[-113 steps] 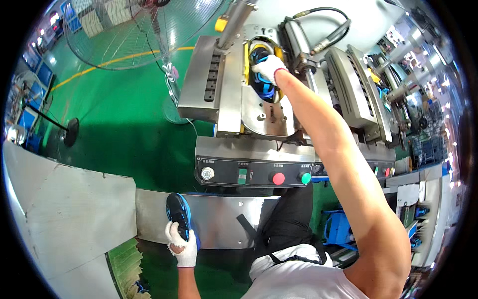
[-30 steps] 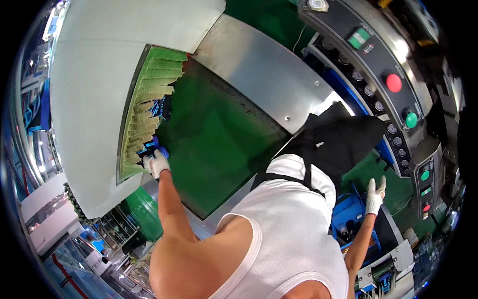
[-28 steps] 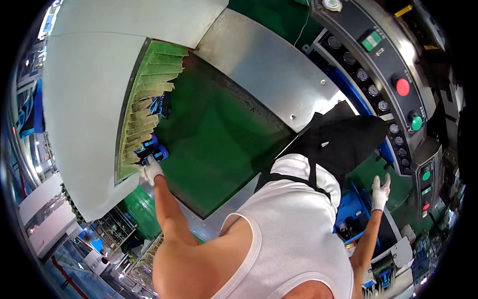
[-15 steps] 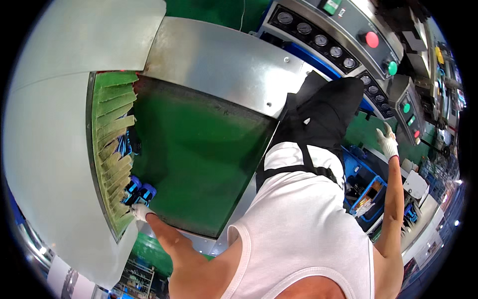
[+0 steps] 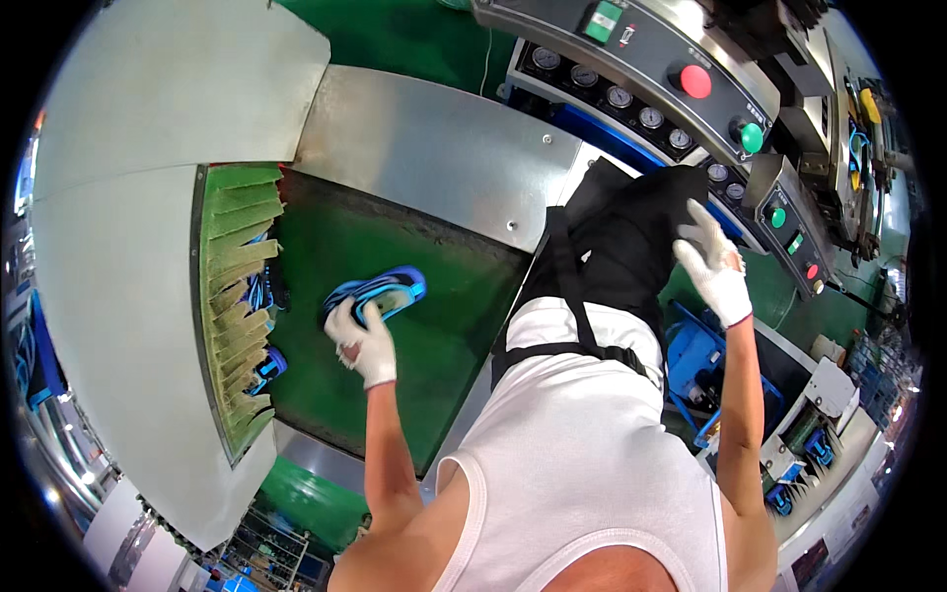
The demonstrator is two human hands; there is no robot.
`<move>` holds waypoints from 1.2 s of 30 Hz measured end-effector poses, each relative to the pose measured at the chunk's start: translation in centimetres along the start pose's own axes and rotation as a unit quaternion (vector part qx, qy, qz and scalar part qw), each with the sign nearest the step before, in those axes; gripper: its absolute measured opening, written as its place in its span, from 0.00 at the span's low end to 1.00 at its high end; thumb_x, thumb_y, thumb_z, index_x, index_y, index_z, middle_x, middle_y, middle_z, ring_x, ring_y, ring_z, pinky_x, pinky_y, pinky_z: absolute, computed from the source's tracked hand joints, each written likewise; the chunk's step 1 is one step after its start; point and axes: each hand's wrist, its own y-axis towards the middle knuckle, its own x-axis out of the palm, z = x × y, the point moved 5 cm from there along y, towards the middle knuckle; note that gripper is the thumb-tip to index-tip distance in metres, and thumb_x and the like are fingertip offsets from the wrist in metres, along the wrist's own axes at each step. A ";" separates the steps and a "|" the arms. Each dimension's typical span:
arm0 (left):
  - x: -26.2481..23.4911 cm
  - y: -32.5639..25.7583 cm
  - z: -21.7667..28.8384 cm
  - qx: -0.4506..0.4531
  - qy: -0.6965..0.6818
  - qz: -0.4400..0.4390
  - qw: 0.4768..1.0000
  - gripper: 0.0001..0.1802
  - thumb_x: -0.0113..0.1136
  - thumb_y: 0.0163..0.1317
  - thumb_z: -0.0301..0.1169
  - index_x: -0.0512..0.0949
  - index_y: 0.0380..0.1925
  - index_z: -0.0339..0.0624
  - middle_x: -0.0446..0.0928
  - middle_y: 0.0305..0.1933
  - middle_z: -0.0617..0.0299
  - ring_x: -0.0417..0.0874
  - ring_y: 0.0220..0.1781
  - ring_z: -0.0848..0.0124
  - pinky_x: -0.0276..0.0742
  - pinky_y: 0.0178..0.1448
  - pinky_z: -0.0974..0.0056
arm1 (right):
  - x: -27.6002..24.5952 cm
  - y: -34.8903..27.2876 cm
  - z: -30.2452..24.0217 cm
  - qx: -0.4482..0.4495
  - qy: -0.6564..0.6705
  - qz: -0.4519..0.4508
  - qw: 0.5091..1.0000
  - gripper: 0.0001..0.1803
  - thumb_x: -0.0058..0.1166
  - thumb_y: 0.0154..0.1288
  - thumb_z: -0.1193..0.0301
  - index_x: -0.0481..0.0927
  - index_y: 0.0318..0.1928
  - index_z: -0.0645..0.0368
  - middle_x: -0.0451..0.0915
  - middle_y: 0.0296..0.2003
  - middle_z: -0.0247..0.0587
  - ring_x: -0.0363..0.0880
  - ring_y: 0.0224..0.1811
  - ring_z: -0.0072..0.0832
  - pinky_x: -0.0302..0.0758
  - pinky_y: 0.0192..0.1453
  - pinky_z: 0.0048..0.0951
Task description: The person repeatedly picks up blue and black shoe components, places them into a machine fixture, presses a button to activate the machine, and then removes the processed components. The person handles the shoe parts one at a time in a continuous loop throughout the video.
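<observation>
Blue shoe (image 5: 395, 286) came away from the green fringe (image 5: 232, 296), now right of it, clamped in the left hand (image 5: 368, 350) and jutting past that grip; right hand (image 5: 714, 266) has fingers spread, way further right

– Clothes, quick?
– White scoop-neck sleeveless top (image 5: 582, 449), black trousers (image 5: 636, 222), black waist strap (image 5: 584, 321).
– Rest?
– Left hand (image 5: 369, 353), right hand (image 5: 718, 279): white gloves (image 5: 375, 365), dark-edged cuffs (image 5: 731, 314)

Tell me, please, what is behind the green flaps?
Part of a blue shoe shows at the edge of the flaps, and part of another shoe above it in the picture. The flaps cover the rest; deeper inside the pale housing, nothing can be seen.
</observation>
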 end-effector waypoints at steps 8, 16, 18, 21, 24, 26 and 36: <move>-1.6 7.4 10.4 0.194 -0.055 -0.077 0.976 0.08 0.67 0.65 0.29 0.83 0.43 0.40 0.80 0.47 0.50 0.83 0.51 0.51 0.78 0.57 0.51 | 10.7 -0.2 -11.2 -0.286 -0.047 -0.087 0.953 0.45 0.67 0.64 0.51 0.68 0.75 0.61 0.68 0.75 0.59 0.72 0.74 0.54 0.70 0.76 0.50; -1.9 1.1 42.1 0.508 -0.256 -0.254 0.782 0.12 0.72 0.55 0.25 0.86 0.41 0.41 0.83 0.42 0.52 0.86 0.45 0.53 0.83 0.50 0.55 | 3.5 -0.4 -11.7 -0.263 -0.009 0.199 0.944 0.21 0.61 0.60 0.68 0.80 0.53 0.60 0.83 0.47 0.51 0.84 0.52 0.49 0.82 0.56 0.43; -3.3 -2.5 48.1 0.609 -0.242 -0.298 0.694 0.14 0.73 0.56 0.28 0.85 0.43 0.41 0.84 0.43 0.53 0.86 0.48 0.53 0.84 0.50 0.54 | -0.5 -2.8 -7.8 -0.253 -0.011 0.262 0.931 0.23 0.62 0.59 0.69 0.80 0.56 0.59 0.84 0.53 0.51 0.84 0.57 0.48 0.82 0.60 0.43; -2.8 -8.4 56.5 0.726 -0.262 -0.371 0.516 0.28 0.79 0.53 0.34 0.82 0.54 0.40 0.82 0.57 0.48 0.84 0.58 0.48 0.82 0.60 0.52 | -3.3 -5.2 0.8 -0.096 0.178 0.234 0.951 0.26 0.67 0.62 0.65 0.80 0.59 0.60 0.85 0.57 0.46 0.86 0.58 0.39 0.81 0.61 0.37; -4.7 -11.9 66.5 0.781 -0.296 -0.288 0.469 0.35 0.79 0.53 0.33 0.79 0.62 0.39 0.78 0.64 0.44 0.80 0.65 0.44 0.77 0.69 0.49 | -5.7 -11.0 9.1 0.049 0.339 0.318 0.884 0.32 0.71 0.62 0.64 0.78 0.65 0.62 0.86 0.56 0.41 0.85 0.54 0.31 0.80 0.61 0.36; -3.4 -13.0 72.2 0.770 -0.321 -0.239 0.496 0.36 0.78 0.54 0.32 0.77 0.64 0.37 0.77 0.66 0.43 0.78 0.69 0.44 0.73 0.73 0.48 | -4.7 -14.7 12.7 0.063 0.503 0.403 0.762 0.34 0.71 0.62 0.64 0.78 0.67 0.63 0.85 0.55 0.40 0.83 0.54 0.29 0.79 0.62 0.36; 19.3 -14.4 101.7 0.614 -0.257 -0.350 0.659 0.39 0.68 0.66 0.47 0.73 0.70 0.32 0.79 0.67 0.39 0.80 0.69 0.51 0.72 0.73 0.56 | -0.8 -20.4 20.3 0.185 0.695 0.492 0.491 0.28 0.67 0.61 0.73 0.78 0.62 0.63 0.83 0.51 0.32 0.79 0.46 0.20 0.79 0.53 0.27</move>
